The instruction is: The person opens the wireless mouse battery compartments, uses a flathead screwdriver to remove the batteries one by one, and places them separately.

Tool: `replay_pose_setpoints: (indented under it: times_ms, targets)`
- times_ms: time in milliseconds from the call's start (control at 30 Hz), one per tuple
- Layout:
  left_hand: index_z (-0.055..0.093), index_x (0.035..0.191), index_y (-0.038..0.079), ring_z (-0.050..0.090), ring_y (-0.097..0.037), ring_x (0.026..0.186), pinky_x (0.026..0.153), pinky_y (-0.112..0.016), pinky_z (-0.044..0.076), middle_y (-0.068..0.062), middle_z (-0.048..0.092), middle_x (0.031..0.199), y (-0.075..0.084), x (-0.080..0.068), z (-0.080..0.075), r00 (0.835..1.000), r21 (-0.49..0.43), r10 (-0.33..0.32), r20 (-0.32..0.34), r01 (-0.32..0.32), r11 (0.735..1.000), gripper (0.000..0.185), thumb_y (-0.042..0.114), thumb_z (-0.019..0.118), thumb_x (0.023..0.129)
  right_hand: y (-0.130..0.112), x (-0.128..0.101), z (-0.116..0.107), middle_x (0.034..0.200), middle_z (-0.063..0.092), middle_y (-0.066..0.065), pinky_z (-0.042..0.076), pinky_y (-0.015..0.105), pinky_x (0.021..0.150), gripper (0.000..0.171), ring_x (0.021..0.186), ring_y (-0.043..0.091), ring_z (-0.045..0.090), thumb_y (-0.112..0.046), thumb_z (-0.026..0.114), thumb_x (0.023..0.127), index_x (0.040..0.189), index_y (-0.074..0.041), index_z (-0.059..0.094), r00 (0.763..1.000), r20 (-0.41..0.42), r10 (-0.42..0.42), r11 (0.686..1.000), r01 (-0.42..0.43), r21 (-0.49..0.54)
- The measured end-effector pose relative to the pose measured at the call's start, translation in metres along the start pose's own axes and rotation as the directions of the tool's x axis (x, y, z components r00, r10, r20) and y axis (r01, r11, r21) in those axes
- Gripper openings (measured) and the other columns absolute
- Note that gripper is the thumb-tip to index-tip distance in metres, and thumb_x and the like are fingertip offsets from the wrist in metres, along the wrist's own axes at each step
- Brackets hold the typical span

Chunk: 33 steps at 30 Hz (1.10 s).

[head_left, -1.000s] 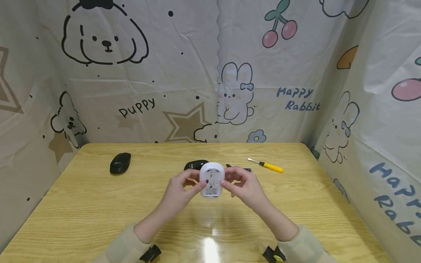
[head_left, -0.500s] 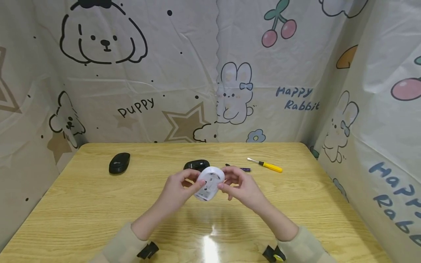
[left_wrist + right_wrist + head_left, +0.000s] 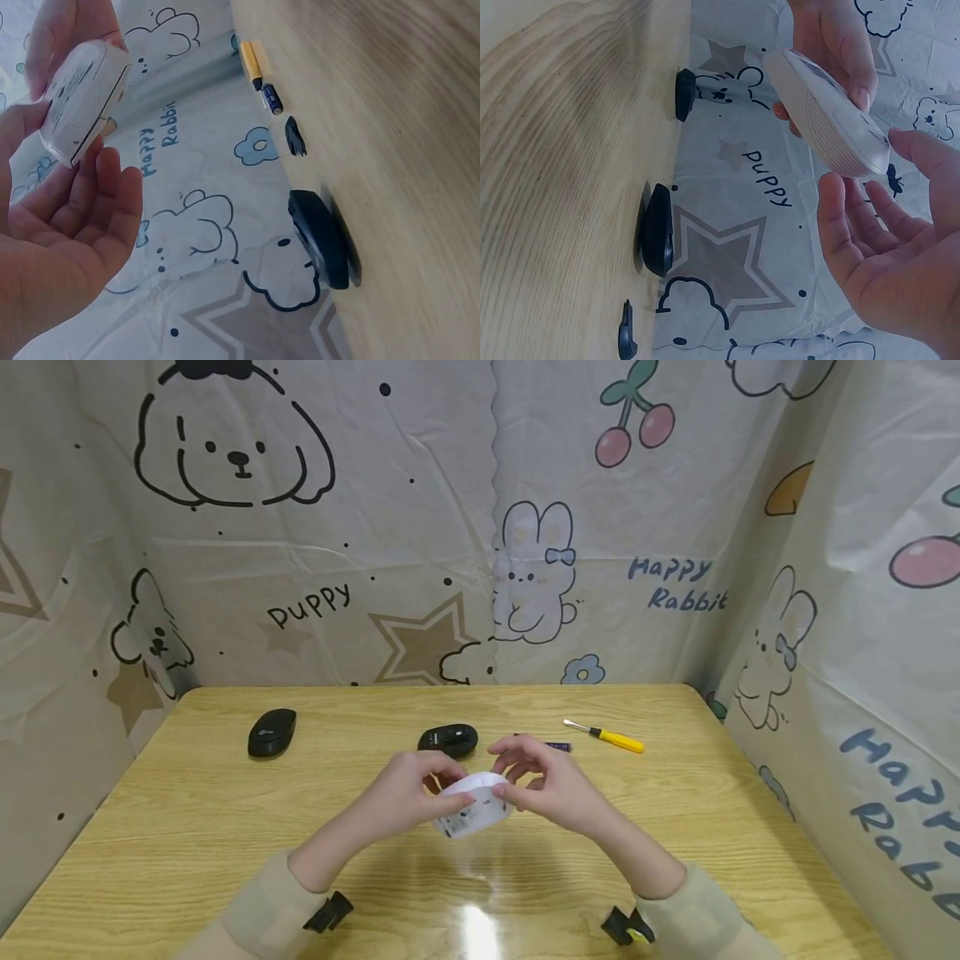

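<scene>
A person's left hand (image 3: 408, 793) and right hand (image 3: 551, 785) hold a white mouse (image 3: 472, 806) between curled fingertips just above the wooden table (image 3: 225, 827). Behind it lie a black mouse (image 3: 448, 739), a battery (image 3: 557, 746) and a yellow screwdriver (image 3: 607, 737).

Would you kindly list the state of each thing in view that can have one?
white mouse: held above the table, tilted, underside toward the camera
left hand: grips the white mouse
right hand: grips the white mouse
black mouse: lying on the table, far left
second black mouse: lying behind the hands
screwdriver: lying flat, untouched
battery: lying loose
</scene>
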<state>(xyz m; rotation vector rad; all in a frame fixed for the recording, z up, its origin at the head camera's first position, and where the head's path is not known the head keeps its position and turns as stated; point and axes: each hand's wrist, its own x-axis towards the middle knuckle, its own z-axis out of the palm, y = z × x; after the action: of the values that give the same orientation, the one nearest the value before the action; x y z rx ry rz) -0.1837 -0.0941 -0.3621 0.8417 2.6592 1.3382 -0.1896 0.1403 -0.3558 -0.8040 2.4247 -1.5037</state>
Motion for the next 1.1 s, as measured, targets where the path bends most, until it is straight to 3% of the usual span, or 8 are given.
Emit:
replay_pose_setpoints:
  times_ms: [267, 567, 733, 933, 1100]
  targets:
    - [0.069, 0.090, 0.017, 0.054, -0.006, 0.072, 0.063, -0.022, 0.050, 0.012, 0.063, 0.081, 0.005, 0.002, -0.004, 0.995, 0.068, 0.030, 0.099, -0.037, 0.997, 0.018, 0.033, 0.072, 0.083, 0.003, 0.000, 0.005, 0.106, 0.061, 0.007, 0.058, 0.029, 0.066, 0.031, 0.090, 0.020, 0.061, -0.019, 0.070, 0.086, 0.114, -0.011, 0.059, 0.996, 0.065, -0.056, 0.998, 0.057, -0.018]
    - [0.070, 0.089, 0.014, 0.054, -0.009, 0.068, 0.057, -0.021, 0.050, 0.010, 0.065, 0.080, 0.008, 0.003, -0.004, 0.994, 0.062, 0.007, 0.108, -0.013, 0.998, 0.020, 0.033, 0.072, 0.083, 0.005, 0.000, 0.009, 0.100, 0.063, 0.009, 0.058, 0.027, 0.068, 0.020, 0.087, 0.025, 0.063, -0.012, 0.070, 0.084, 0.102, -0.007, 0.064, 0.996, 0.045, -0.077, 0.997, 0.076, 0.019]
    - [0.070, 0.093, 0.014, 0.056, -0.008, 0.073, 0.063, -0.023, 0.051, 0.009, 0.064, 0.081, 0.006, 0.003, -0.001, 0.998, 0.020, 0.003, 0.061, -0.004, 1.000, 0.022, 0.034, 0.071, 0.084, 0.005, -0.002, 0.006, 0.101, 0.063, 0.008, 0.058, 0.027, 0.069, 0.022, 0.087, 0.022, 0.061, -0.014, 0.072, 0.083, 0.103, -0.008, 0.064, 0.999, -0.009, -0.044, 0.999, 0.044, 0.010]
    - [0.065, 0.110, 0.012, 0.057, -0.010, 0.081, 0.067, -0.024, 0.054, 0.005, 0.063, 0.091, 0.006, 0.001, 0.002, 0.999, -0.033, 0.012, -0.032, -0.013, 0.999, 0.033, 0.030, 0.073, 0.083, 0.006, -0.004, -0.004, 0.101, 0.064, 0.011, 0.058, 0.027, 0.066, 0.022, 0.086, 0.022, 0.061, -0.016, 0.071, 0.085, 0.104, -0.007, 0.065, 0.998, -0.066, 0.007, 1.000, -0.005, 0.020]
    - [0.059, 0.121, 0.013, 0.058, -0.012, 0.086, 0.069, -0.024, 0.056, 0.003, 0.062, 0.106, 0.004, -0.002, 0.006, 0.991, -0.061, 0.053, -0.126, -0.061, 0.996, 0.047, 0.021, 0.078, 0.078, 0.006, -0.005, -0.012, 0.099, 0.065, 0.011, 0.057, 0.027, 0.064, 0.023, 0.084, 0.021, 0.062, -0.020, 0.071, 0.085, 0.104, -0.009, 0.066, 0.991, -0.119, 0.059, 0.998, -0.056, 0.029]
